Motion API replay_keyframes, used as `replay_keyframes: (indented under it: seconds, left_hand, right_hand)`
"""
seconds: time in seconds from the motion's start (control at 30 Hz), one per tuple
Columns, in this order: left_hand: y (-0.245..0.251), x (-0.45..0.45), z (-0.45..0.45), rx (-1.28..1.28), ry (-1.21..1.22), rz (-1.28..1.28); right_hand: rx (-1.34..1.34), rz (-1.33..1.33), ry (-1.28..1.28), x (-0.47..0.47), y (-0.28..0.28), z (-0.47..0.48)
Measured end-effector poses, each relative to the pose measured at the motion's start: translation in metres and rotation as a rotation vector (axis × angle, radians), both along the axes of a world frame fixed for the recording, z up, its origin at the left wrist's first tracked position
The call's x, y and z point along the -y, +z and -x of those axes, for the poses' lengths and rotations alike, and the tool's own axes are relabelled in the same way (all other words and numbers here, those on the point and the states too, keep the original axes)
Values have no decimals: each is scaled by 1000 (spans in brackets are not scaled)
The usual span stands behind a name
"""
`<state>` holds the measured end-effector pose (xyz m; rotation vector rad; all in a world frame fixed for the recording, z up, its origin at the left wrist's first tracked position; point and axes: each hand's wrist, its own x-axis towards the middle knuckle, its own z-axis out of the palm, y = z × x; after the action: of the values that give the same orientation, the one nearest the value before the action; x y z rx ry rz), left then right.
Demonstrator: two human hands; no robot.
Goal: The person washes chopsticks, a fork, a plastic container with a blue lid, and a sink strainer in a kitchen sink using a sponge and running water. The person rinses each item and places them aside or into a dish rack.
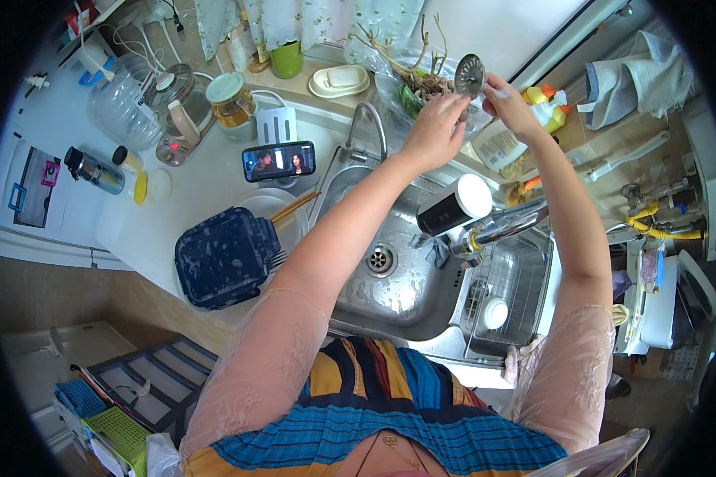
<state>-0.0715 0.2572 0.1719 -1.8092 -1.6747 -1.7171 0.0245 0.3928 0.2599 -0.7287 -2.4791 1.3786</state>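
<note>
A round metal sink strainer is raised on edge above the back rim of the sink. My right hand pinches it from the right side. My left hand reaches in from the left, its fingertips at the strainer's lower edge; whether they grip anything is hidden. Behind my left hand sits a clear plastic bag with dry stems and roots and some green leaves. Below my forearms is the stainless steel sink, its drain uncovered and its bottom wet.
A black-and-white canister stands by the chrome faucet. At left are a dark blue lidded container, chopsticks and a propped phone. A pump bottle stands near my right hand. A wire rack fills the side basin.
</note>
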Motion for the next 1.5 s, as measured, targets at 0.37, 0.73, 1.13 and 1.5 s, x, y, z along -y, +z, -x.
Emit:
replay_keyframes:
  seconds: [0.37,0.73,1.13,1.5]
  left_hand:
    - [2,0,13,604,-62,-45]
    - [60,83,-15,913,-294,-95]
    - [12,188,-37,336,151,107]
    - [-2,196,-47,61,90,216]
  right_hand:
    - [61,392,227,13,13,-14]
    - [2,334,241,69,32,-31]
    - [-201,154,-100,237,-38,-84]
    - [-115,-75,-276,246,-84,-99]
